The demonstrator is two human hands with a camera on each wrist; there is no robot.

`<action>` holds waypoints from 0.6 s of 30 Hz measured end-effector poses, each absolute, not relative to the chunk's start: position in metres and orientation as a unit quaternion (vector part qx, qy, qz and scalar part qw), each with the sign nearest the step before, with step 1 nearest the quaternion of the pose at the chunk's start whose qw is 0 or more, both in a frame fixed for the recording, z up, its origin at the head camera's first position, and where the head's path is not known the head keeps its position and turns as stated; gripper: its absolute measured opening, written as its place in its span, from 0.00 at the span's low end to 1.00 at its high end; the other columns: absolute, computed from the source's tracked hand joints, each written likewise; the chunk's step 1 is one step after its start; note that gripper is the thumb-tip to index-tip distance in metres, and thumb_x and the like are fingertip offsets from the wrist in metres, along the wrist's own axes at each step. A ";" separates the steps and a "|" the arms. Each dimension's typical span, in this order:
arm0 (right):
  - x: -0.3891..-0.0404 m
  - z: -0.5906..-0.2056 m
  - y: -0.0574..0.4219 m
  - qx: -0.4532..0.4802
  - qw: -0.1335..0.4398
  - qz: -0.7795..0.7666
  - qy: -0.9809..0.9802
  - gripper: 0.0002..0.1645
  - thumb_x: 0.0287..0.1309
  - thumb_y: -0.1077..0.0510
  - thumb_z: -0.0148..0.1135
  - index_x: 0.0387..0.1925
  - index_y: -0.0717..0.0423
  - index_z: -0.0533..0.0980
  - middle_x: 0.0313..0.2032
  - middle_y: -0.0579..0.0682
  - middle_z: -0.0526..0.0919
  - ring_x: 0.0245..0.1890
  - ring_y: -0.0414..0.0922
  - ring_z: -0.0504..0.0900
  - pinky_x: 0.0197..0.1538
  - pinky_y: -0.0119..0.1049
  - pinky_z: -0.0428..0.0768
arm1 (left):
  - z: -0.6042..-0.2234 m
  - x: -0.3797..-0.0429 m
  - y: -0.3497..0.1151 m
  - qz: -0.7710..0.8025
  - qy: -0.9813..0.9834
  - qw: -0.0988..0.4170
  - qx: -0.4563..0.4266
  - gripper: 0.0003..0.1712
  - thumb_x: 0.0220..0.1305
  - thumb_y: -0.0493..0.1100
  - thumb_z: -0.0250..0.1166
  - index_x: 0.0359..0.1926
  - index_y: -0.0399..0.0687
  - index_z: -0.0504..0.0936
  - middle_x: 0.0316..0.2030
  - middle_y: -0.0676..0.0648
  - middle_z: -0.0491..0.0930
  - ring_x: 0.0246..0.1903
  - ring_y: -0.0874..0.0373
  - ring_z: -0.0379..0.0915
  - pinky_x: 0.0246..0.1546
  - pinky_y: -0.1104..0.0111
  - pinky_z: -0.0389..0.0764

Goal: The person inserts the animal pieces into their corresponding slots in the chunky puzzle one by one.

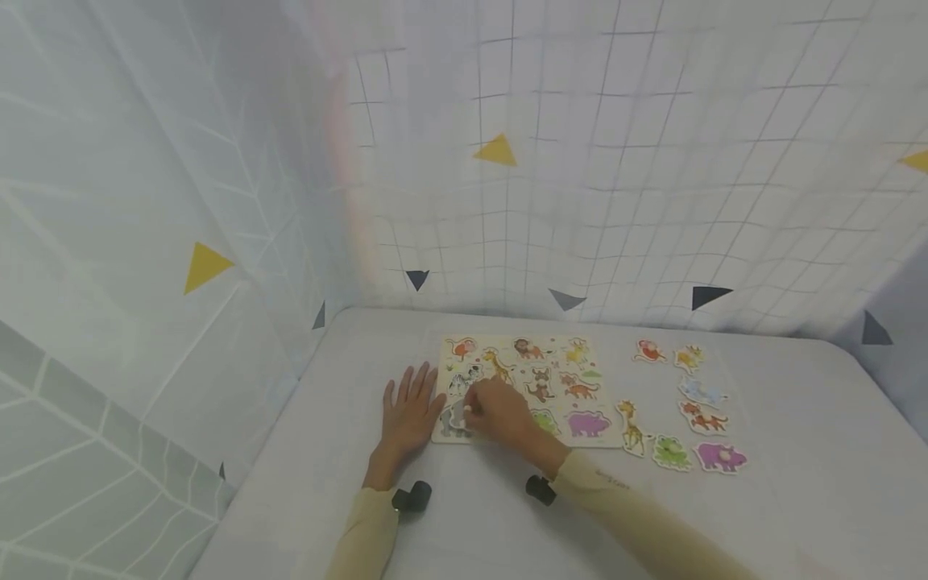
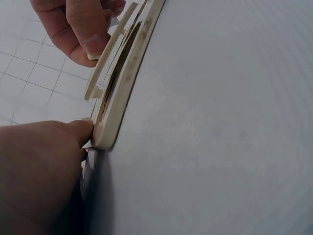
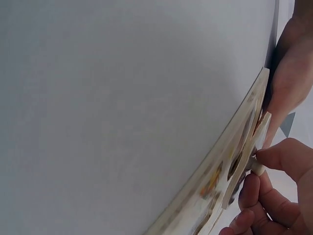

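Note:
A wooden animal peg puzzle board (image 1: 507, 443) lies on the table, with animal pictures across it. My right hand (image 1: 500, 412) pinches the small knob of a grey elephant puzzle piece (image 1: 457, 416) between thumb and fingers. In the right wrist view that piece (image 3: 248, 161) is held tilted, just above the board's lower left corner. My left hand (image 1: 409, 413) lies flat, fingers spread, beside the board's left edge. Its thumb (image 2: 80, 131) touches the board's corner in the left wrist view.
Right of the board lie loose pieces: a giraffe (image 1: 633, 428), a frog (image 1: 671, 453), a purple hippo (image 1: 721, 457), a tiger-like animal (image 1: 703, 417), a bluish piece (image 1: 702, 391), a yellow animal (image 1: 689, 357) and a red monkey (image 1: 649, 350). A patterned curtain (image 1: 565, 217) hangs behind the table.

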State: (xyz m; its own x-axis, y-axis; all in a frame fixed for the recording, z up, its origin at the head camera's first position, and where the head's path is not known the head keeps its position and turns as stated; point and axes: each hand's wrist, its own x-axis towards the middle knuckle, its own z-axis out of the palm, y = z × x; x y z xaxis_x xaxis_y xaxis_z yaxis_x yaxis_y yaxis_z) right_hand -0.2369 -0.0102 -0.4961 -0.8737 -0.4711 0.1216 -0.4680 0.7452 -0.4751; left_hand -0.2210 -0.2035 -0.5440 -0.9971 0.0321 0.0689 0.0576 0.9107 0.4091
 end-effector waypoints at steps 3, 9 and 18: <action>-0.236 -0.497 -0.013 -0.255 0.010 -0.257 0.932 0.06 0.57 0.58 0.71 0.38 0.52 0.84 0.32 0.43 0.85 0.34 0.38 0.74 0.42 0.33 0.79 | -0.545 -0.222 -0.204 -0.212 -0.976 0.029 -0.024 0.35 0.80 0.58 0.42 0.80 0.49 0.56 0.83 0.45 0.51 0.83 0.41 0.39 0.81 0.38 0.36; -0.232 -0.496 -0.018 -0.265 0.018 -0.257 0.929 0.06 0.57 0.58 0.71 0.37 0.52 0.84 0.32 0.44 0.85 0.35 0.39 0.76 0.40 0.33 0.80 | -0.542 -0.221 -0.204 -0.214 -0.976 0.029 -0.024 0.34 0.81 0.56 0.43 0.80 0.49 0.57 0.82 0.45 0.52 0.83 0.40 0.41 0.81 0.37 0.37; -0.233 -0.499 -0.023 -0.275 0.008 -0.247 0.929 0.06 0.58 0.57 0.72 0.37 0.52 0.84 0.34 0.44 0.86 0.37 0.39 0.78 0.44 0.35 0.83 | -0.546 -0.222 -0.205 -0.194 -0.981 0.022 -0.018 0.35 0.81 0.59 0.40 0.81 0.54 0.54 0.83 0.48 0.49 0.84 0.43 0.38 0.82 0.39 0.38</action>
